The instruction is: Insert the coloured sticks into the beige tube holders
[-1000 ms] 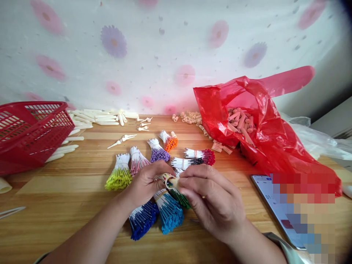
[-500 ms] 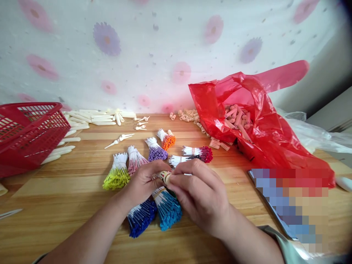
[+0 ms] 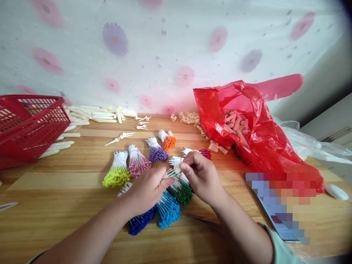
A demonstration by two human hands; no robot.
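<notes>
Between my hands is a cream slotted plastic pen part (image 3: 170, 172). My left hand (image 3: 147, 190) is closed around its lower end. My right hand (image 3: 205, 179) pinches the plain, ring-like upper end with thumb and fingertips. Whether that end is a separate piece, I cannot tell. Beneath and about the hands lie banded bundles of thin white pen refills with coloured ends: light blue (image 3: 168, 211), dark blue (image 3: 141, 222), green (image 3: 181, 190), yellow (image 3: 117, 170), pink (image 3: 139, 161), purple (image 3: 157, 150), orange (image 3: 167, 140) and dark red (image 3: 205, 153). My hands partly cover some bundles.
At left stands a red plastic basket (image 3: 33, 132) beside white tapered barrels (image 3: 103, 116). Small white pointed parts (image 3: 121, 138) lie mid-table. A red plastic bag (image 3: 264, 128) spills slotted parts (image 3: 192, 118) at right. Nearer are a flat tablet-like device (image 3: 277, 216) and a white oval object (image 3: 336, 191).
My left hand has turned, showing more of the slotted pen part. My right hand has shifted slightly right and up, its fingers now pinching the end. More of the green bundle shows.
</notes>
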